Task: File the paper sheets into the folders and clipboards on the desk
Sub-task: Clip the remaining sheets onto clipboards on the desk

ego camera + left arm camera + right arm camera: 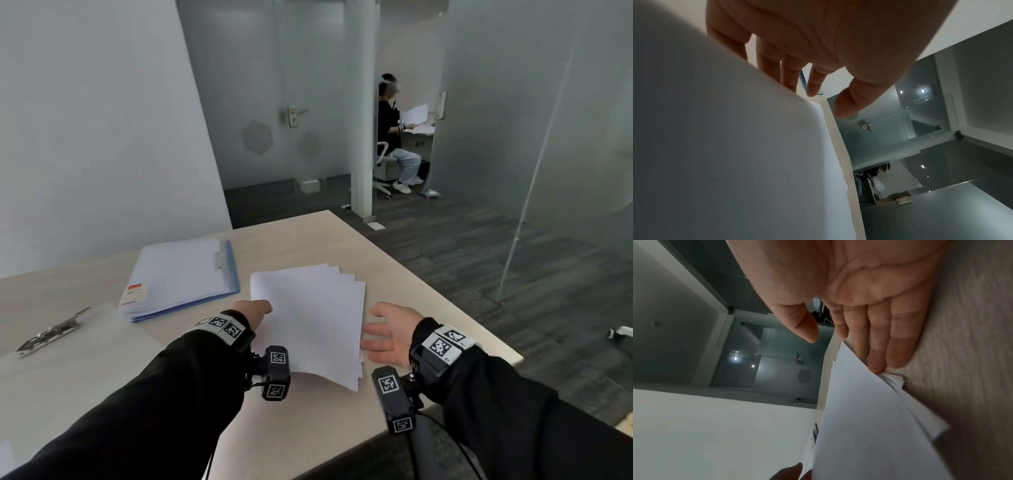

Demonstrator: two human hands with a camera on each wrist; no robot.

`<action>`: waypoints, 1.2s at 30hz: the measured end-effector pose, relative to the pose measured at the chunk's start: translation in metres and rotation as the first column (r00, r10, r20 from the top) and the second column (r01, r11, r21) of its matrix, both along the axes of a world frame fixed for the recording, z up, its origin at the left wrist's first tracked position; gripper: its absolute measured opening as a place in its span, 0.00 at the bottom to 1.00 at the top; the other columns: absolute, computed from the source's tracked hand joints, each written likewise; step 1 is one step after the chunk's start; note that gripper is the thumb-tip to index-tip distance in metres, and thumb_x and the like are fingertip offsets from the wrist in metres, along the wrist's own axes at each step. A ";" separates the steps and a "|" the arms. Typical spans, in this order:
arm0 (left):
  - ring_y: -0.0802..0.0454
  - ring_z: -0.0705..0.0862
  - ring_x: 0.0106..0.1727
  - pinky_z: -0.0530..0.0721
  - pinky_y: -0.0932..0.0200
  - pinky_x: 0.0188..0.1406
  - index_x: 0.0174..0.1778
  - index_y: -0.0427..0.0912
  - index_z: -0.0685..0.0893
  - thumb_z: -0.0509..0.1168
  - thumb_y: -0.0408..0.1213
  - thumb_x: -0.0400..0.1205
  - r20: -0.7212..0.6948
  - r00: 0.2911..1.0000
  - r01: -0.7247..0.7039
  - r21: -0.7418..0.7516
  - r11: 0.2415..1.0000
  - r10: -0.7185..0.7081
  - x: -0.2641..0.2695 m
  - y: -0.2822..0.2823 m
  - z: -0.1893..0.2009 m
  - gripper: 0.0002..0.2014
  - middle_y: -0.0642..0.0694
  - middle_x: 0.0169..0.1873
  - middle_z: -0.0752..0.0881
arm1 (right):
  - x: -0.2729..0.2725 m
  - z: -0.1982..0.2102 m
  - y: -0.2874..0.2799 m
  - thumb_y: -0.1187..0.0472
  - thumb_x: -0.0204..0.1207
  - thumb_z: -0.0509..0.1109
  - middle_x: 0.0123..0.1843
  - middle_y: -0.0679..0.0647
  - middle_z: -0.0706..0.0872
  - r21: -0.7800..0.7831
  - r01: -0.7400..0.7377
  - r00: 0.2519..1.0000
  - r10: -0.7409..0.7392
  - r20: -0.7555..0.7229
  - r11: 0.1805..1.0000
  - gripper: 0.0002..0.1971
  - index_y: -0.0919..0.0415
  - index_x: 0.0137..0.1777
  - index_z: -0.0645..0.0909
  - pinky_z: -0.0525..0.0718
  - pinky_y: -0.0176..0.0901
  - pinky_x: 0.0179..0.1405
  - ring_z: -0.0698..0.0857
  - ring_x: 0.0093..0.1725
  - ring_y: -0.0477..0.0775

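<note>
A: Where is the stack of paper sheets [308, 318]?

B: On the desk [404, 274], fanned, just right of the blue folder [185, 274]; its near edge is lifted.

A: State of the left hand [255, 310]?

B: Fingers reach under the stack's left edge, thumb free above it; whether they curl round it cannot be told.

A: And the right hand [388, 334]?

B: Flat, fingers straight and together, fingertips [877, 366] touching the stack's right edge.

A: Other items?

B: A metal clip [51, 334] lies at far left.
</note>
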State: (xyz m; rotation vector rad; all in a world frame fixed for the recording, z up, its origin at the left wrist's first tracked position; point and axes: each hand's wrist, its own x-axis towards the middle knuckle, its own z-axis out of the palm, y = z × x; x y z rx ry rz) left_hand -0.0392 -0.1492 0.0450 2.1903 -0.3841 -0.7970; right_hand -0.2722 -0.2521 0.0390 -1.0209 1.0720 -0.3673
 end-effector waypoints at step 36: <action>0.41 0.85 0.35 0.84 0.51 0.40 0.52 0.38 0.84 0.66 0.51 0.79 -0.494 0.860 -0.105 -0.421 0.901 -0.131 -0.041 -0.014 -0.023 0.18 0.40 0.30 0.89 | 0.035 -0.023 -0.010 0.47 0.71 0.74 0.29 0.59 0.86 0.096 -0.022 0.978 0.001 0.209 0.995 0.22 0.65 0.56 0.85 0.80 0.42 0.25 0.83 0.23 0.58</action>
